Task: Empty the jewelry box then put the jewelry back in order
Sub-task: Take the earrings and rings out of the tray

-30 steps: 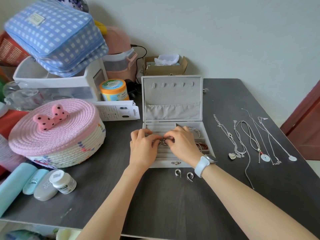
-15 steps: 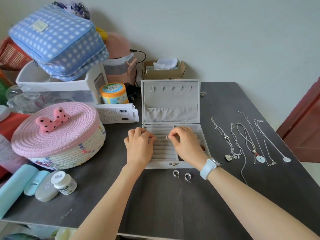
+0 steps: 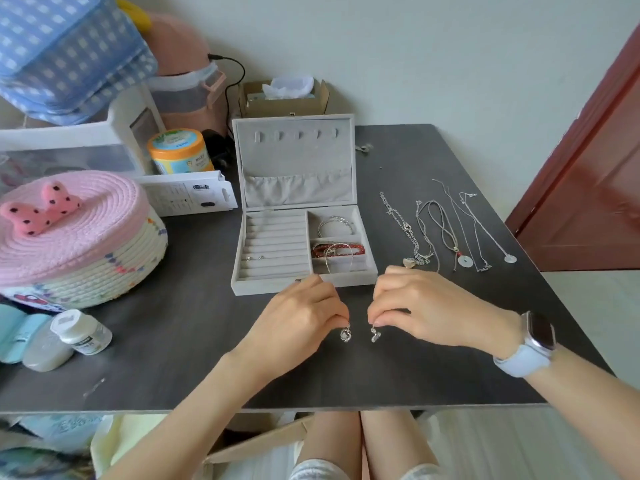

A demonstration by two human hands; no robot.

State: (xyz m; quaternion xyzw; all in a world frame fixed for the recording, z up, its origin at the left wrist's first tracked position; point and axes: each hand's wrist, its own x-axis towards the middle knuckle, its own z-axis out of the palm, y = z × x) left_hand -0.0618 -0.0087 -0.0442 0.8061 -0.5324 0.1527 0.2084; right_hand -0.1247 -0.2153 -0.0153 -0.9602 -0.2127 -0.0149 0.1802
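Two small silver earrings pinched over the near table, one (image 3: 345, 334) in my left hand (image 3: 298, 317), one (image 3: 375, 334) in my right hand (image 3: 422, 306), open jewelry box (image 3: 301, 251) just beyond, bracelets (image 3: 337, 240) in its right compartments, necklaces (image 3: 446, 230) laid out right.

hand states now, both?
Left hand: pinching a small silver earring.
Right hand: pinching another small silver earring.

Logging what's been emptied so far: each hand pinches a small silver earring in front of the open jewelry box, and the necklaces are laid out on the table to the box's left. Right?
Not quite. In the head view the necklaces lie to the right of the jewelry box, not the left. The rest holds: left hand and right hand each pinch a small silver earring.
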